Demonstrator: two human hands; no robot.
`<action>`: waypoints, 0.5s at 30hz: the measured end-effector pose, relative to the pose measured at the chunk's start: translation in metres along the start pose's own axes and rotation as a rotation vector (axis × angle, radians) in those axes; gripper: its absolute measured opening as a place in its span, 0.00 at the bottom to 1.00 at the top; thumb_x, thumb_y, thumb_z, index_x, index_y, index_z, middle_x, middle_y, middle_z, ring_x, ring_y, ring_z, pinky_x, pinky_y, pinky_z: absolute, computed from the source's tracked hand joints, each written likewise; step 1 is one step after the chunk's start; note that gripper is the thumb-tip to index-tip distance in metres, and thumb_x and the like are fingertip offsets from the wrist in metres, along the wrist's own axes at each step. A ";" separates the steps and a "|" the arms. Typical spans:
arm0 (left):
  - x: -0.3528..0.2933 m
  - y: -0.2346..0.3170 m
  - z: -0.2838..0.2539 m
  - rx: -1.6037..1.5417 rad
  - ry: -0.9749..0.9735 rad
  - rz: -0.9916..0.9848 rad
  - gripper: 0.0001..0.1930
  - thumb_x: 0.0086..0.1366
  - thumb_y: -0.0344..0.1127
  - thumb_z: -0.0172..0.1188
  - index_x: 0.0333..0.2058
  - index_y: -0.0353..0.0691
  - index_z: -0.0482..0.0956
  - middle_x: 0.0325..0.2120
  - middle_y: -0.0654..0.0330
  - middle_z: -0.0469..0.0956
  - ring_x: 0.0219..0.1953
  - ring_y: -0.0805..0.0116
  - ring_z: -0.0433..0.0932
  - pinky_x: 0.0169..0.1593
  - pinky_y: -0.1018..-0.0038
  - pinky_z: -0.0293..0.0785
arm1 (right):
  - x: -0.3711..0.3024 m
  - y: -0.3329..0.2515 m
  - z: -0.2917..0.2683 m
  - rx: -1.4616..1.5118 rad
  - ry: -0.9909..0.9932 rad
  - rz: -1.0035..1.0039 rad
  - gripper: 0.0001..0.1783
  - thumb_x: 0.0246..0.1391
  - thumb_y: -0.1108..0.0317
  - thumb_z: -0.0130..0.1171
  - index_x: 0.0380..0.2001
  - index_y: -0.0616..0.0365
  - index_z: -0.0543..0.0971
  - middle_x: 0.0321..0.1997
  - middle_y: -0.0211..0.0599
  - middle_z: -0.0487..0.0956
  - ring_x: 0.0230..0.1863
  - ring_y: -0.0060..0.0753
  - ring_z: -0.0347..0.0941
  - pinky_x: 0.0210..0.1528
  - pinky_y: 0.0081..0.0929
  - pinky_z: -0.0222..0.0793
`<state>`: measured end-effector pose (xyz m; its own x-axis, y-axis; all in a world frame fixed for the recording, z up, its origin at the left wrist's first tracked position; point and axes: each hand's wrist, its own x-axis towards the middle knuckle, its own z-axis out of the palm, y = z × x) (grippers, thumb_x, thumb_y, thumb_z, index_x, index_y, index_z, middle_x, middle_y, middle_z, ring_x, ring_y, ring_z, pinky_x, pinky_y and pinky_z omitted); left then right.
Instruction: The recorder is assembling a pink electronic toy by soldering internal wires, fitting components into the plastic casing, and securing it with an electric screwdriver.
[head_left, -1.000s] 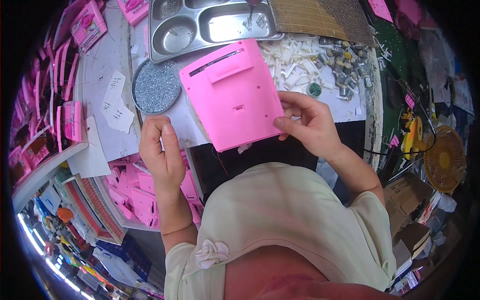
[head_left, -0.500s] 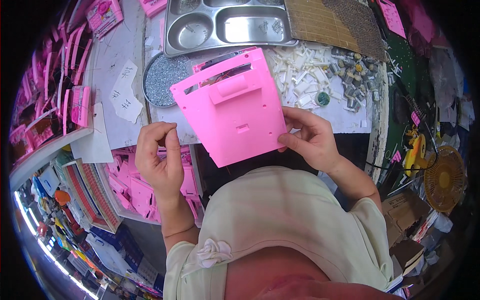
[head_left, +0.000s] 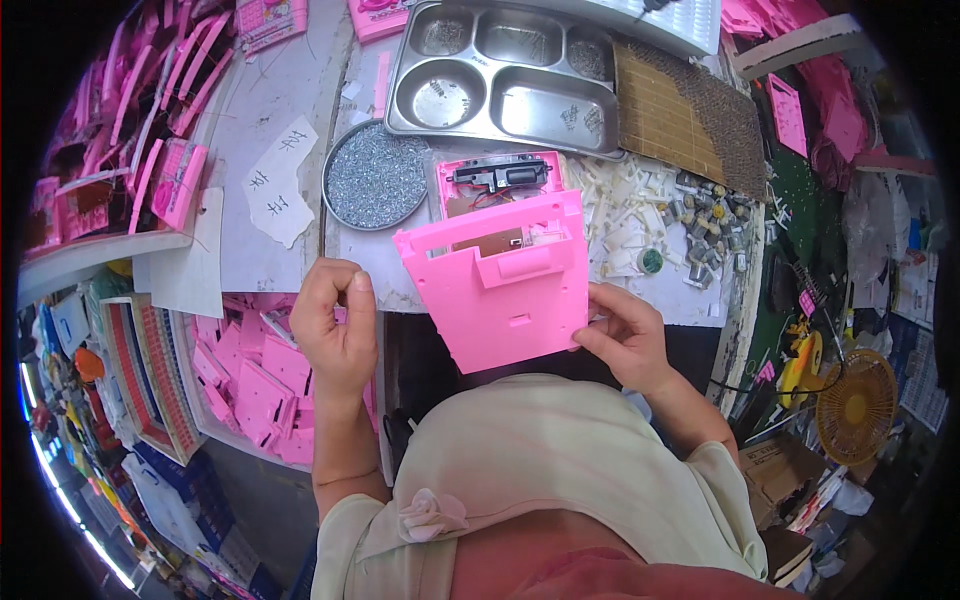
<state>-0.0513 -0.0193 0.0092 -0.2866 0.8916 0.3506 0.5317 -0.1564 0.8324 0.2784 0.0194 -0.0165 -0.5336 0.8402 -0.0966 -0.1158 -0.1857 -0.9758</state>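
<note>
My right hand (head_left: pixel 628 342) pinches a pink plastic panel (head_left: pixel 470 315) at its lower right edge, thumb on the face towards me. The panel is tilted up at the table's front edge, with a slot across its top and a small raised box below that. Just behind it lies an open pink housing (head_left: pixel 546 170) with a black part (head_left: pixel 500 175) and red wires inside; the panel hides its near part. Left of the panel and apart from it, my left hand (head_left: pixel 335 325) is closed, thumb against curled fingers; what it holds, if anything, is hidden.
A round dish of small screws (head_left: pixel 375 175) sits by a steel compartment tray (head_left: pixel 490 75). White plastic parts (head_left: pixel 618 215) and small metal motors (head_left: pixel 705 220) are heaped to the right. Below left is a bin of pink panels (head_left: pixel 262 395); a yellow fan (head_left: pixel 856 405) stands at right.
The panel has tipped and shifted so that the pink housing with its black part shows behind it. The whole view has moved, with more of the table's far side visible. My left hand stays closed.
</note>
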 end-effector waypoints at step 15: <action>0.001 -0.007 -0.002 -0.060 0.012 0.038 0.03 0.66 0.24 0.61 0.32 0.34 0.77 0.26 0.62 0.73 0.23 0.75 0.66 0.28 0.77 0.63 | 0.002 0.001 -0.002 0.180 -0.027 0.130 0.30 0.63 0.80 0.59 0.67 0.69 0.67 0.49 0.48 0.82 0.43 0.34 0.82 0.41 0.31 0.84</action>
<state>-0.0569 -0.0178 0.0047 -0.2765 0.8796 0.3871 0.4934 -0.2157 0.8426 0.2785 0.0221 -0.0179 -0.5753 0.7901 -0.2114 -0.1909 -0.3811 -0.9046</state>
